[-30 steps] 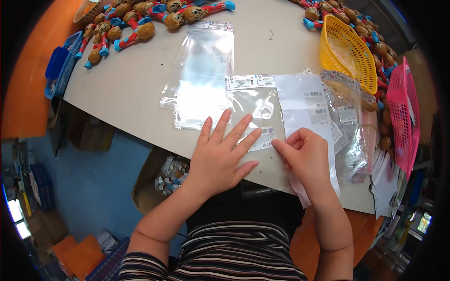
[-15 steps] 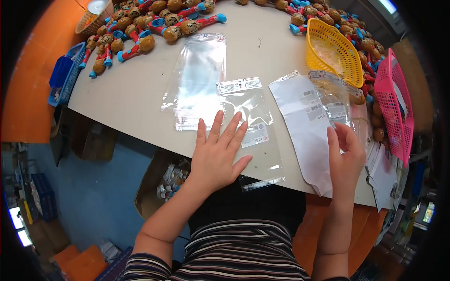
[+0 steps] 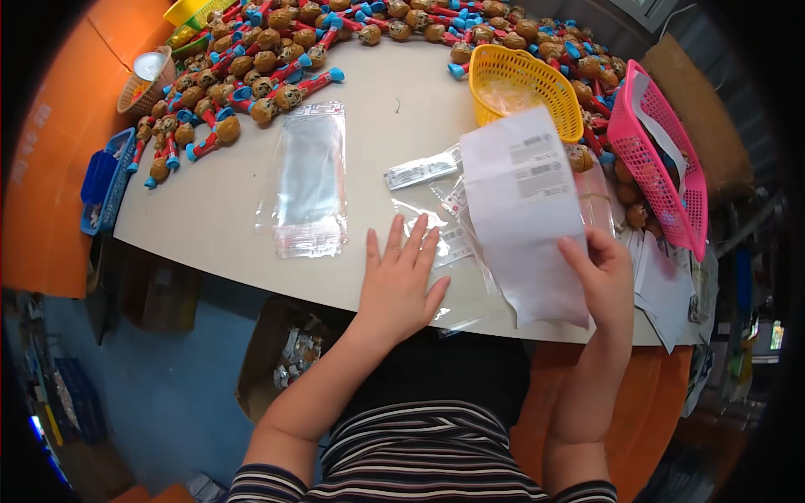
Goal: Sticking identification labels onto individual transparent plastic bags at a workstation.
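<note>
My left hand (image 3: 401,285) lies flat with fingers spread on a clear plastic bag (image 3: 457,247) near the table's front edge. The bag has a printed header strip and a small label. To the right, my right hand (image 3: 605,277) pinches the right edge of a white sheet of stickers (image 3: 524,239), which bears grey printed labels in its upper part. This sheet covers part of the bag. Left of my left hand lies a stack of clear bags (image 3: 312,180). What lies under the sheet is mostly hidden.
Many red-and-blue figures with brown round heads (image 3: 260,71) cover the far table. A yellow basket (image 3: 528,88) and a pink basket (image 3: 662,159) stand at the right, a blue basket (image 3: 109,184) at the left. Loose papers (image 3: 658,272) hang over the right front edge.
My right hand has closed on the sticker sheet, which has shifted left across the bag. My left hand stays flat on the bag. The whole view has turned slightly.
</note>
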`<state>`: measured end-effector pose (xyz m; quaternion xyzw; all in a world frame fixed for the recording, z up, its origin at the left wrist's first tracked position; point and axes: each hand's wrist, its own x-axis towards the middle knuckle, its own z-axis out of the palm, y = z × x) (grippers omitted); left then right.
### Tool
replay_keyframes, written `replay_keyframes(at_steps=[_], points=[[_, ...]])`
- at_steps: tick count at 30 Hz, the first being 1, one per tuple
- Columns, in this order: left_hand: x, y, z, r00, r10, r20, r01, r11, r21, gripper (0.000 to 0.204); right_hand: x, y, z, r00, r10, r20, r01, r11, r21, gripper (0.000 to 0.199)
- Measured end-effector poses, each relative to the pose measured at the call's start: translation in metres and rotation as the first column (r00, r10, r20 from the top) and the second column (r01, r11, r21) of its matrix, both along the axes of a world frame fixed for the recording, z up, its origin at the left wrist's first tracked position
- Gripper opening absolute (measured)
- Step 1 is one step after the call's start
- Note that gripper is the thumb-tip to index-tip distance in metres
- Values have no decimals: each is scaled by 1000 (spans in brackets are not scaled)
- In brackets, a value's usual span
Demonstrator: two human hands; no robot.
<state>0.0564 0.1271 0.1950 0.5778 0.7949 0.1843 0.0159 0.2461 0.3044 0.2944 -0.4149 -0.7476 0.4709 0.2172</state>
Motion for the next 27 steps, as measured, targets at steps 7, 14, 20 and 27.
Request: replay_keyframes(at_steps=[7,14,20,27], points=[[1,22,43,97,-236,967,-414,874,255,53,28,-15,-1,898,-17,-440,-147,930,-336,25],[-2,19,52,34,-257,966,-379,891,251,49,-12,-60,-26,997,-65,-49,81,732,676,33],[11,11,64,-39,-245,969,-415,886,207,52,-35,-67,-20,942,334,-18,-195,593,781,31],[20,2,65,6,-347,938,-349,878,327,84,-39,-60,-38,906,410,-106,-188,614,766,27]])
